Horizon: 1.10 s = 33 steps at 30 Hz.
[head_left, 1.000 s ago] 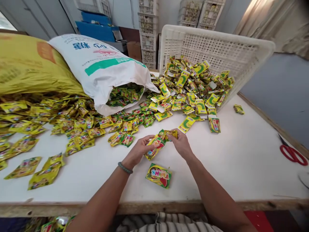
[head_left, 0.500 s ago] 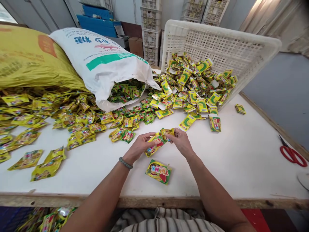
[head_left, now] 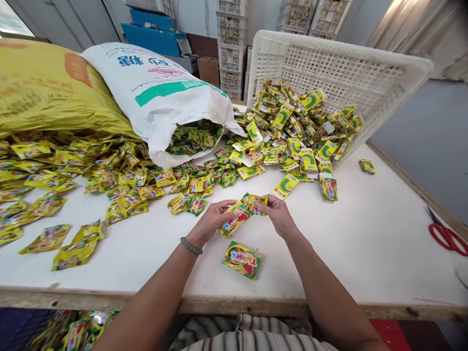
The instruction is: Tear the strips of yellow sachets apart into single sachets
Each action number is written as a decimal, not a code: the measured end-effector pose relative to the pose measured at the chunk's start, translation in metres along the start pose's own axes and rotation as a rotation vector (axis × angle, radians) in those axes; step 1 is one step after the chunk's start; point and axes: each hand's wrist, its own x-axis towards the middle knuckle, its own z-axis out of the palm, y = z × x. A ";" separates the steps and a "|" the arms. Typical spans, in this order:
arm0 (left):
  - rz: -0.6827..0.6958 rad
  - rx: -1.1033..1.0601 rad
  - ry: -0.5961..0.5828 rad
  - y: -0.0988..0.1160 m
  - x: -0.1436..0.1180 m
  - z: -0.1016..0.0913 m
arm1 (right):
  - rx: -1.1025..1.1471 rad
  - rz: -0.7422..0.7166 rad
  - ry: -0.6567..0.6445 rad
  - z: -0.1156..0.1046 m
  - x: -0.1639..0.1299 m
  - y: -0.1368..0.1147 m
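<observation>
Starting at the far left of the frame, there's a big yellow sack lying on its side, with a whole drift of loose yellow sachets spilled out below it across the white table. Couple of strays sit lower left, near the table's front edge. Just right of that, upper-middle-left, a white woven sack with blue print and a green stripe lies on its side, mouth open toward the centre, green-and-yellow packets showing inside it.

Dead centre is where the hands are. The left hand, beaded bracelet on the wrist, is pinching the lower-left end of a small bunch of sachets, fingers curled around it. The right hand has the upper-right end of that same bunch pinched between thumb and fingers. So both are clamped on it, holding it just above the table. Right below, toward the bottom centre, one single sachet lies flat on the table, clear of both hands.

Upper right, a white plastic crate is tipped on its side with a heap of little folded cartons pouring out of it. Far right edge, red-handled scissors lie on the table, well apart from everything.
</observation>
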 end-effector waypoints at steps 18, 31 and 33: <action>0.040 0.010 -0.068 -0.003 -0.001 0.006 | -0.231 -0.156 0.394 0.024 0.006 0.030; 0.019 -0.040 -0.027 -0.003 0.002 -0.001 | -0.321 -0.153 0.087 0.012 0.002 0.015; 0.032 -0.039 -0.033 -0.003 0.002 0.000 | -0.356 -0.181 0.159 0.014 0.001 0.013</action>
